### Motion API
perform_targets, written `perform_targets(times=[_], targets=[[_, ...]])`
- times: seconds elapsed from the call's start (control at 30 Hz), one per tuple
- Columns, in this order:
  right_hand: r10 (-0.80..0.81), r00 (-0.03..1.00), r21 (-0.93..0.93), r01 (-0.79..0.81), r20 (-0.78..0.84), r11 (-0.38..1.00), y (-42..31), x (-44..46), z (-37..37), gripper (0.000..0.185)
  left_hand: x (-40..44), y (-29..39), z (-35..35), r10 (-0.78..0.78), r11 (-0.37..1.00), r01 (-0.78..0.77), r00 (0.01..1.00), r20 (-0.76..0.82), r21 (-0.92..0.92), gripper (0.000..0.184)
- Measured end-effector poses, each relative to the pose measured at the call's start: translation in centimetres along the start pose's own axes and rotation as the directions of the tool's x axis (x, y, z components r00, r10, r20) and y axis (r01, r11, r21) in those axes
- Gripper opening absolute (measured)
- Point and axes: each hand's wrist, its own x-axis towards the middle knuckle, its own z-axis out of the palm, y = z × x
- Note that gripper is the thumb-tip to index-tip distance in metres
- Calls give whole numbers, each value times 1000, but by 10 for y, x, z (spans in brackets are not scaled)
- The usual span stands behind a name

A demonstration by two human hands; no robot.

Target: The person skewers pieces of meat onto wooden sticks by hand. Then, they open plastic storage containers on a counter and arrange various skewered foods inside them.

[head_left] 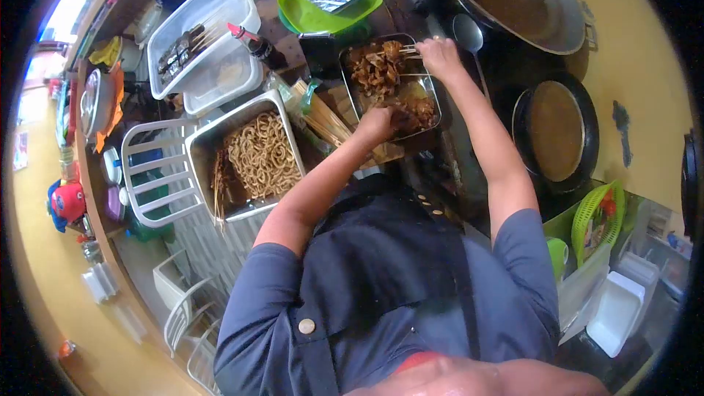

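Note:
A rectangular metal tray (350,95) holds brown, sauced pieces of food (375,73), with more pieces at its near right end. At the tray's far right edge, my right hand (440,59) is closed on the ends of thin bamboo skewers (411,50) that carry some of this food. Another skewer lies across the tray just below. My left hand (378,125) reaches over the near side, its fingers down among the food; they are mostly hidden, so what they hold cannot be made out.
Left stands a metal container (192,148) of coiled skewered food. Bare bamboo sticks (323,117) lie between it and the tray. Behind are a white plastic tub (246,0), a sauce bottle (265,51) and a green tray (293,11). A large wok (565,44) and a pan (592,125) stand right.

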Motion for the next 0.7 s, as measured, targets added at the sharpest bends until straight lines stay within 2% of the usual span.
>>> perform_targets(times=[0.1,0.2,0.23,0.27,0.3,0.33,0.4,0.5,0.6,0.63,0.7], targets=[[-10,999,-29,9,-48,1000,-4,5,4,17,-1,-3,5,92,993,-93,996,16,79,31],[-41,996,-95,49,83,994,-3,4,0,16,0,0,5,23,1000,-22,1000,21,-16,28],[-63,995,-65,68,72,996,-2,3,-6,15,-3,2,2,21,992,-21,1000,1,123,26],[-18,993,-50,24,120,998,-3,1,-11,16,-5,4,-1,25,965,-20,1000,-14,260,23],[-27,998,-25,28,48,999,-6,-6,-21,16,-7,5,-4,34,920,-22,999,-24,392,21],[-32,999,-5,32,-25,999,-8,-11,-26,17,-9,5,-8,-7,913,-9,999,38,408,19],[-5,998,-3,5,65,1000,-12,-12,-17,18,-11,6,-11,-79,901,-1,983,166,434,16],[37,989,-30,-33,141,999,-21,-9,-17,17,-3,-9,9,-73,909,2,985,154,417,14],[79,996,-98,-76,30,992,-23,-11,-12,17,-2,-17,13,-69,947,18,986,149,320,16],[58,998,-74,-57,13,996,-23,-12,-15,16,-1,-21,14,-81,978,55,989,124,200,15],[37,997,-135,-47,-74,990,-26,-18,-19,16,3,-24,9,11,1000,-9,998,67,-28,15]])
